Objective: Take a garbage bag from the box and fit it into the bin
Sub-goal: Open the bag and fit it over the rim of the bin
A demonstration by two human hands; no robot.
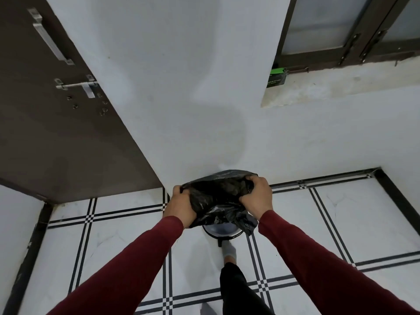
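A black garbage bag (pixel 218 196) hangs bunched and half spread between both hands, low against the white wall. My left hand (pixel 180 206) grips its left edge and my right hand (pixel 258 196) grips its right edge, fingers curled into the plastic. Directly under the bag stands the small round bin (pixel 219 233); only its near rim and a bit of its inside show, the rest is hidden by the bag. My foot in a grey sock (pixel 229 250) rests on the bin's pedal. The green and black bag box (pixel 277 77) sits on the window ledge, upper right.
A brown door (pixel 52 123) with a metal handle and latch stands open on the left. The wall corner juts toward me just behind the bin. White floor tiles with black stripes (pixel 341 223) spread to the right and left. A dark-framed window (pixel 350 28) is above the ledge.
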